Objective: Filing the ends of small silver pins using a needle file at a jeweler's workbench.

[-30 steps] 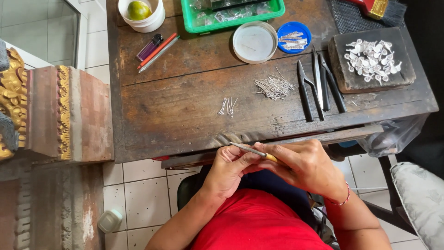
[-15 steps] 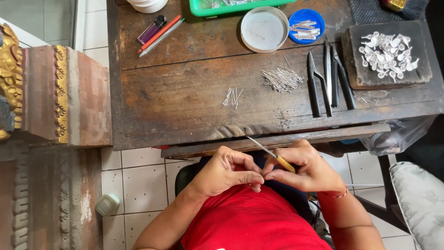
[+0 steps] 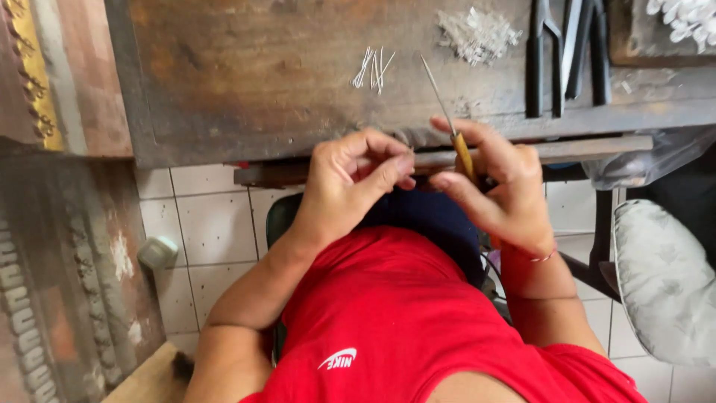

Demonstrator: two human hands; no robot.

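Worn wooden workbench (image 3: 246,97) — small metal pins (image 3: 373,69), a wire heap (image 3: 477,33), probably pliers (image 3: 543,60).

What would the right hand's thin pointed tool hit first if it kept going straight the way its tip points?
The right hand holds a thin tool whose tip points up and left across the wooden table. Straight on, it looks to pass between the small bundle of pins and the larger pile; depth is unclear.

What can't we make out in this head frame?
- Whatever the left hand pinches: hidden by its curled fingers, too small.
- Lower end of the yellow-handled needle tool: buried in the right hand.
- Pliers on the wooden bench: jaws cut off by the top edge.
- White pieces: cropped at the top right corner.
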